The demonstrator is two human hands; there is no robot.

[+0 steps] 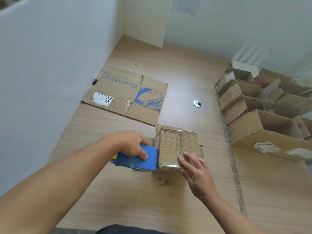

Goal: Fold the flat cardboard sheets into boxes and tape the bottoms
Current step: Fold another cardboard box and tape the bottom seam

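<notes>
Right now a small cardboard box (177, 146) stands near the front middle of the table (135, 203), its closed, taped side facing up. The left hand (130, 143) grips a blue tape dispenser (137, 161), fingers curled over its top, and the dispenser's end touches the box's left side. The right hand (196, 171) lies on the box's top at its near right corner, fingers straight and flat on the cardboard, holding nothing. A flat cardboard sheet (125, 94) with blue print and a white label lies toward the far left edge of the table, against the white partition (50, 73) and well apart from the box. Along the right edge, several open folded boxes (253, 125) crowd together. A round metal grommet (197, 103) sits in the tabletop between the sheet and those boxes.
</notes>
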